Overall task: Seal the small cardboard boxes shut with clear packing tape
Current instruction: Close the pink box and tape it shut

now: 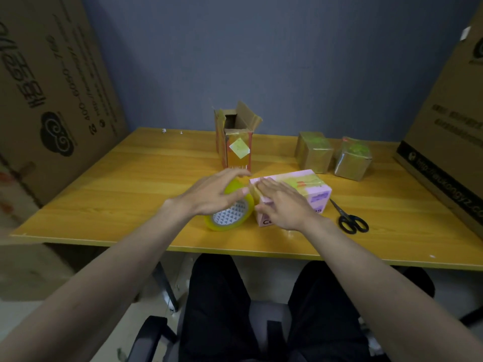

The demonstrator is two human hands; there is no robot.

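A pink cardboard box lies on the wooden table, with a strip of clear yellowish tape along its top. My right hand lies flat on the box's near-left end, fingers straight, pressing the tape down. Just left of the box the roll of clear packing tape stands on its edge. My left hand reaches over the top of the roll with fingers extended, touching it; a firm grip does not show.
A tall brown box with open top flaps stands behind the hands. Two small taped brown boxes sit at the back right. Black scissors lie right of the pink box. Large cartons lean at both table sides.
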